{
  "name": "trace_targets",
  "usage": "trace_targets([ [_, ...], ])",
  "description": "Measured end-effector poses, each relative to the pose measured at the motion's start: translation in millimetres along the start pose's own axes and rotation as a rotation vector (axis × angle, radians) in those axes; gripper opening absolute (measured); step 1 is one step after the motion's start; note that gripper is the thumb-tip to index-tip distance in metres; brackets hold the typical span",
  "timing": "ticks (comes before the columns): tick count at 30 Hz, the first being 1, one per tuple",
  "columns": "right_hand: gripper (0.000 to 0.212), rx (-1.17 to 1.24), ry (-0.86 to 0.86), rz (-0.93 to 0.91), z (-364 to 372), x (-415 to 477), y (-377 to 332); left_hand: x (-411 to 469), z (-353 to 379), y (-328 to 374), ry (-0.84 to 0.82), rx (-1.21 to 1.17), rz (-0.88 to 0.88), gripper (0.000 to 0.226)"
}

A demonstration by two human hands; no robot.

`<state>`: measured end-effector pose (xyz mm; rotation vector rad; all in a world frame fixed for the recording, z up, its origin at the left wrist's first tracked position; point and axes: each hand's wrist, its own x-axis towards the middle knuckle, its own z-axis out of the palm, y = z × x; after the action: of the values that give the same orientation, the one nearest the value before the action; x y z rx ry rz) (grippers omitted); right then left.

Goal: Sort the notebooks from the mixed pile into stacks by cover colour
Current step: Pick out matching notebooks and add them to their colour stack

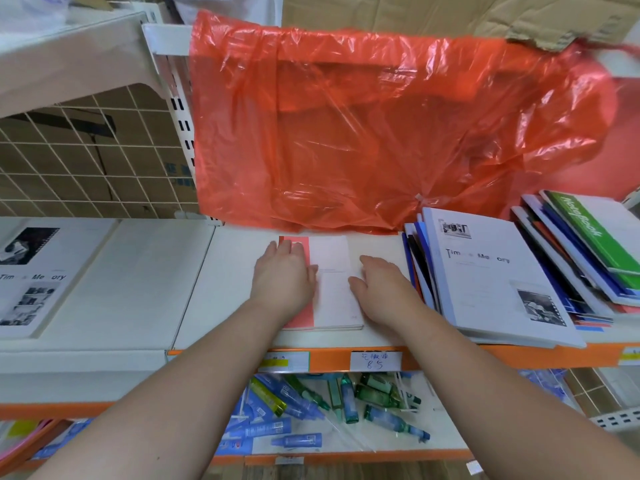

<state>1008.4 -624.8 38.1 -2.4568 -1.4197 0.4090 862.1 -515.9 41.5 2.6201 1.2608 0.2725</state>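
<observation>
Notebook with a white cover and a red strip down one side lies flat in the middle of the smooth white shelf. Left hand rests flat on the red strip, fingers straight, gripping nothing. Right hand lies loosely open against the notebook's right edge. Just to the right sits the messy pile, thin covers fanned out, a green one on top at the far end. A crinkly see-through red plastic bag hangs behind.
</observation>
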Motion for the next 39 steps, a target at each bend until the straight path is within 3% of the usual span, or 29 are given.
trace_targets([
  [3, 0.054, -0.151, 0.033, -0.041, -11, -1, 13, 7, 0, 24, -0.077, 0.104, 0.127, 0.055],
  [8, 0.044, -0.251, 0.102, -0.003, -28, -14, 46, 8, 5, 66, -0.145, 0.133, 0.254, 0.06],
  [20, 0.061, -0.164, 0.075, 0.374, -76, -64, 155, 11, 29, 164, -0.228, 0.035, 0.448, 0.055],
  [26, 0.061, -0.116, 0.083, 0.393, -78, -73, 169, 10, 41, 183, -0.23, 0.062, 0.485, 0.042],
  [30, 0.054, -0.066, 0.103, 0.435, -82, -74, 176, 10, 38, 189, -0.231, 0.004, 0.408, 0.037],
  [39, 0.046, 0.077, 0.218, 0.592, -96, -63, 190, 25, 37, 211, -0.314, -0.382, -0.072, 0.028],
])
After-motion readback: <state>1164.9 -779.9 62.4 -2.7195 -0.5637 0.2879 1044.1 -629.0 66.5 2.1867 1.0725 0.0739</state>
